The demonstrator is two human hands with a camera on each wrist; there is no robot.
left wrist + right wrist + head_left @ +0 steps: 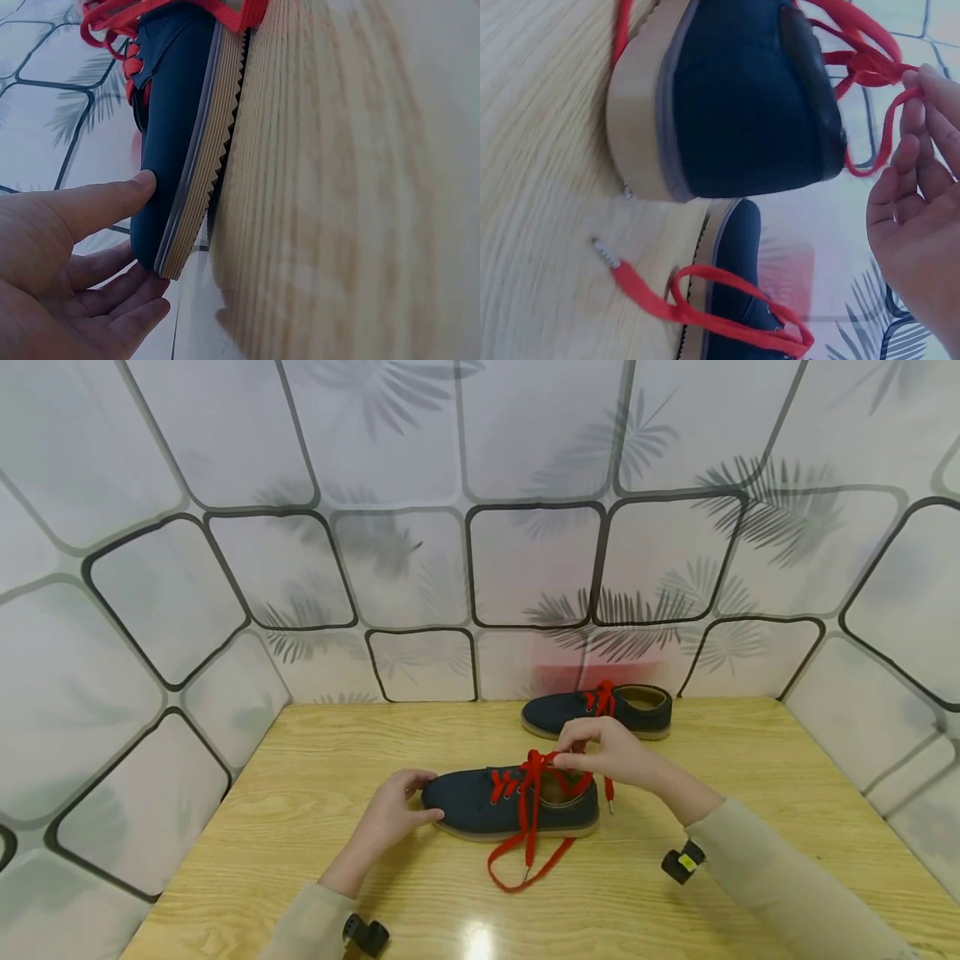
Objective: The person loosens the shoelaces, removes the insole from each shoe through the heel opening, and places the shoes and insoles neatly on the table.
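Note:
A navy shoe (472, 802) with a pale ribbed sole lies on the wooden table, toe to the left. My left hand (388, 814) holds its toe, the thumb on one side and the fingers around the tip, as the left wrist view shows. Above the shoe opening, my right hand (611, 752) pinches a red shoelace (891, 120) between thumb and fingertips. That lace is gathered in a loose knot (535, 764) at the top of the tongue. A loop of it (512, 887) and a tipped end hang down the near side onto the table.
Behind, near the wall, stands a second navy shoe (555, 712) with red laces, partly hidden by my right hand. One of its lace ends dangles toward the table (712, 760). A patterned fabric wall (405, 568) encloses the back and sides.

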